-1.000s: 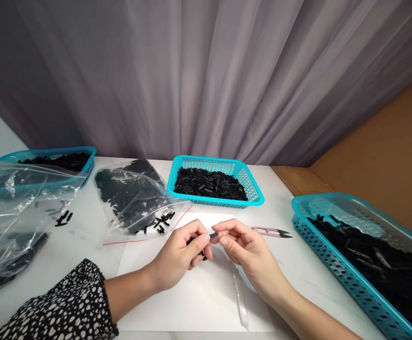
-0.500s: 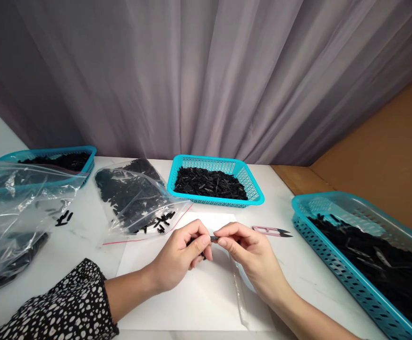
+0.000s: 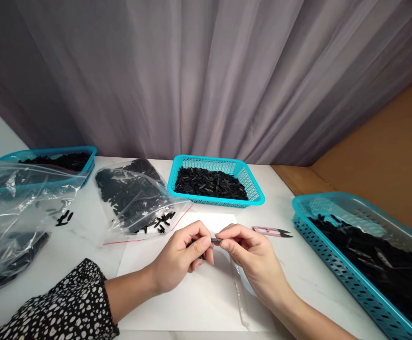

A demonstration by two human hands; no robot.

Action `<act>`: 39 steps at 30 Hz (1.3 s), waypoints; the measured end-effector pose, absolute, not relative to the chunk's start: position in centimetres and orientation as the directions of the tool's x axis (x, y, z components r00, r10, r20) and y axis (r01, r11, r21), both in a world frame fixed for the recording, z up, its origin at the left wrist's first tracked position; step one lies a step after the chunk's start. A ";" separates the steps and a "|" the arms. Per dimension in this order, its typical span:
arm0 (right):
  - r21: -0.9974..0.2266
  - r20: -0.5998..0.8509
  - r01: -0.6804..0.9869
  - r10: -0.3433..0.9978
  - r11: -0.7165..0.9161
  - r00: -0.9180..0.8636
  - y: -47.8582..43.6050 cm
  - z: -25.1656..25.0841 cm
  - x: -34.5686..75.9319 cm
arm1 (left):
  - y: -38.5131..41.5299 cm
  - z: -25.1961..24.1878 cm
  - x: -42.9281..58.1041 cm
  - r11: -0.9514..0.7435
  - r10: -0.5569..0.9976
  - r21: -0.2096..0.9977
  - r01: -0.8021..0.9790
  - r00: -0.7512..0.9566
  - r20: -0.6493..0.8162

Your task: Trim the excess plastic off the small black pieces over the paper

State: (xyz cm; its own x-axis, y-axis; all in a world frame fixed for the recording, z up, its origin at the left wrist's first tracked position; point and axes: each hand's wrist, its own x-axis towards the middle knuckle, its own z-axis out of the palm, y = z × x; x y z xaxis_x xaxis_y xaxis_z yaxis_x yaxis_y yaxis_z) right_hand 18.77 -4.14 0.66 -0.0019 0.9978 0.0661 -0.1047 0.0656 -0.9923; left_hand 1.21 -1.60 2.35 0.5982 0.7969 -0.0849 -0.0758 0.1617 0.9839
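Note:
Between the fingertips of both hands is a small, thin black strip (image 3: 216, 240), too small to tell its kind. My left hand (image 3: 188, 250) pinches its left end with thumb and forefinger. More dark pieces show partly under the curled fingers of that hand. At the strip's right end, my right hand (image 3: 250, 245) is closed in a pinch. Both hands are over a white sheet (image 3: 177, 302). A pair of pink-handled thread snips (image 3: 272, 231) lies just beyond my right hand.
A turquoise basket (image 3: 259, 196) of black pieces stands at the back middle, a larger one (image 3: 355, 283) at right, another (image 3: 91, 163) at far left. Zip bags with black pieces lie at left: one (image 3: 131, 193) near the middle, one (image 3: 18, 208) further left. A grey curtain (image 3: 199, 75) hangs behind.
Both hands still pinch the strip in nearly the same place. The fingertips have drawn slightly apart, and a little more of the strip shows between them.

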 end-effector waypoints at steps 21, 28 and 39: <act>-0.991 0.124 -0.062 0.992 0.123 -0.008 -4.6 1.7 18.3 | -1.9 1.7 1.5 0.047 0.785 0.999 -0.010 0.619 -0.031; -0.942 -0.074 -0.328 0.997 -0.071 -0.004 -4.4 1.7 18.2 | -1.7 2.0 1.6 0.252 0.778 0.961 -0.114 0.615 -0.131; -0.926 0.180 0.322 0.980 0.197 -0.081 -4.6 1.4 18.3 | -1.3 2.9 2.1 0.495 0.811 0.846 -0.198 0.453 -0.369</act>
State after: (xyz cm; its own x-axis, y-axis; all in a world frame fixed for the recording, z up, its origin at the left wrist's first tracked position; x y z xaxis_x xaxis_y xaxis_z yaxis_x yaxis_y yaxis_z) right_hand 18.27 -4.59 1.39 -0.0805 0.9803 0.1804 0.3225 0.1969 -0.9259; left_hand 2.08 -1.32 2.94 0.4534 0.8113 -0.3690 -0.1983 0.4954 0.8457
